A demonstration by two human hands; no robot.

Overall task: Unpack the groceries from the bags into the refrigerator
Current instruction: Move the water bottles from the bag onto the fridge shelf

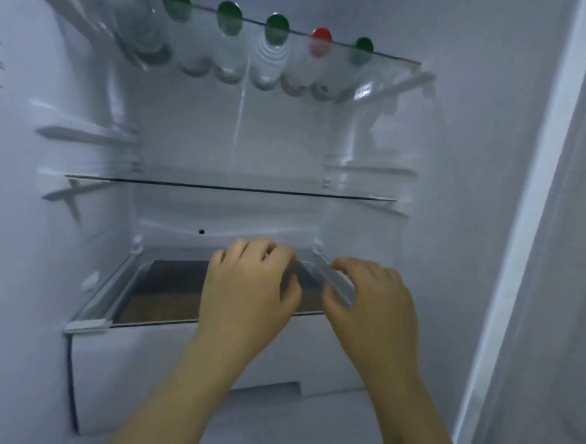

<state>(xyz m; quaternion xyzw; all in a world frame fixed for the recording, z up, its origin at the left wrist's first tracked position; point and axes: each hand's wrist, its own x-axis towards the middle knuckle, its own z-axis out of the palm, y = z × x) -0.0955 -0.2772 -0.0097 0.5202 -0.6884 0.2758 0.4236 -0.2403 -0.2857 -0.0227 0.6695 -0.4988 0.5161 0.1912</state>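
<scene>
Your left hand (250, 284) and right hand (374, 299) both grip a clear thing (329, 275) at the right edge of the bottom shelf (88, 326). Bottles (267, 66) lie on the top shelf (399, 59). More probably waits.

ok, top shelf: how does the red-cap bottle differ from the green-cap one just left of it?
Cap: the red-cap bottle has a bright red cap, while the green-cap bottle has a dark green one. Body: the green-cap bottle shows clear ribbed rings behind its neck, while the red-cap bottle looks smoother, though the picture is blurred. Shared: both are clear bottles lying on their sides on the top glass shelf, caps toward the front edge.
</scene>
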